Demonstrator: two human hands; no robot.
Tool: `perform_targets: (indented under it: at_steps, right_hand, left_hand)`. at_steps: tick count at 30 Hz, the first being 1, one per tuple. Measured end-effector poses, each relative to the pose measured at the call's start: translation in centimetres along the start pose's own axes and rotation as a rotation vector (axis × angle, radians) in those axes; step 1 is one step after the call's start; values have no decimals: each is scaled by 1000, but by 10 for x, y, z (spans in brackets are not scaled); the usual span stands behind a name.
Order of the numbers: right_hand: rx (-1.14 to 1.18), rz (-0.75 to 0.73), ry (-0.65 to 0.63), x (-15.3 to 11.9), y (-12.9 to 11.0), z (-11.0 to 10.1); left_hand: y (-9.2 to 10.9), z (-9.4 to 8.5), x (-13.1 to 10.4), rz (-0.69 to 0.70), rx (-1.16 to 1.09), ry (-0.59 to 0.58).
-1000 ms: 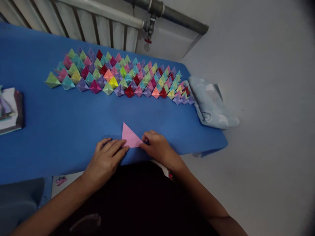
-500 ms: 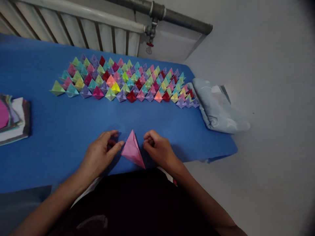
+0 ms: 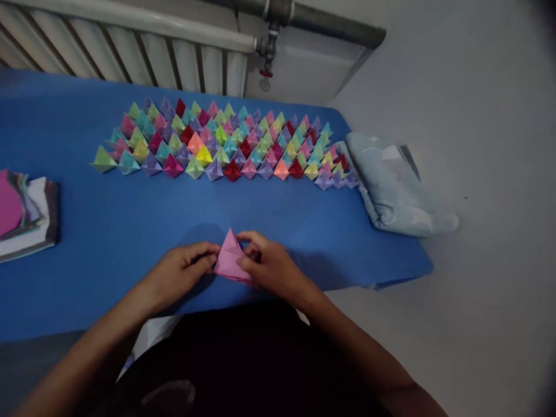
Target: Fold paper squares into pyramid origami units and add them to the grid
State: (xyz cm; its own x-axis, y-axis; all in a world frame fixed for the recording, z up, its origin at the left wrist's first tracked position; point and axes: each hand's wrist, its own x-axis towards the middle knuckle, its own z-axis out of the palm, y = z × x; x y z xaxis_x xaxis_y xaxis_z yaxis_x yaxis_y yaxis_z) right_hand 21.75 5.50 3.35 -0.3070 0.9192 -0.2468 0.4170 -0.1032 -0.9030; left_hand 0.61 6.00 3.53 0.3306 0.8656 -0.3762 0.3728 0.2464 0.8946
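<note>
A folded pink paper (image 3: 230, 259), pointed at the top, is between my hands near the front edge of the blue table (image 3: 130, 231). My right hand (image 3: 271, 265) pinches the paper's right side and covers its lower right corner. My left hand (image 3: 186, 269) is closed at the paper's left edge, with thumb and fingertips on it. Beyond my hands, several rows of small folded paper boats (image 3: 214, 168) in many colours stand close together.
A stack of coloured paper sheets (image 3: 32, 214) lies at the left. At the right end of the table rests a folded grey-blue cloth (image 3: 391, 185) against the wall. A radiator (image 3: 182, 29) and a pipe with a red valve (image 3: 266, 73) are behind the table.
My right hand has moved left onto the pink paper and closed on it. My left hand has brought its fingers together at the left edge. The paper looks slightly turned.
</note>
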Motion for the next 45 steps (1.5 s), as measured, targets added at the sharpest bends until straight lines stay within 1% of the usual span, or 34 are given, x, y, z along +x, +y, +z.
perform_targets:
  at_steps: [2,4,8,10,13,16,19,22,24,26,28,37,40,42,45]
  right_hand:
    - [145,-25,68,18,-7,-9]
    - [259,-70,142,40,-15,-21]
    - [374,-182,302,89,-34,-48]
    - [394,-199,351,108,-40,-57]
    - [391,-209,354,124,-40,-62]
    - [365,-225,378,126,-34,-60]
    - [338,-265,391,124,-28,-57]
    - [316,-373,443,119,-25,-54]
    - [251,-469,489,114,-23,-53]
    - [165,-557,508,110,-23,-52]
    - [115,-605,513,106,-24,-51]
    - [87,-536,476,102,-25,-51]
    - [73,-519,443,104,-24,-50]
    - [137,-469,420,107,-22,-49]
    - [421,-298,345,112,-20,-51]
  left_hand:
    - [13,-9,13,4,-116,36]
    - [27,-19,30,42,-237,70]
    - [53,-37,68,118,-449,77]
    - [60,-41,84,143,-478,94]
    - [62,-44,101,163,-469,143]
    - [56,-43,112,148,-472,153]
    - [48,-42,121,113,-532,139]
    - [37,-42,129,96,-649,96]
    - [30,-43,133,93,-701,66]
    - [25,-45,135,89,-718,45]
    - [23,-46,136,85,-718,30]
    - [26,-40,127,78,-648,-71]
    - [25,-41,126,81,-605,-84]
    - [23,-42,126,73,-577,-76]
    - [24,-42,125,63,-544,-75]
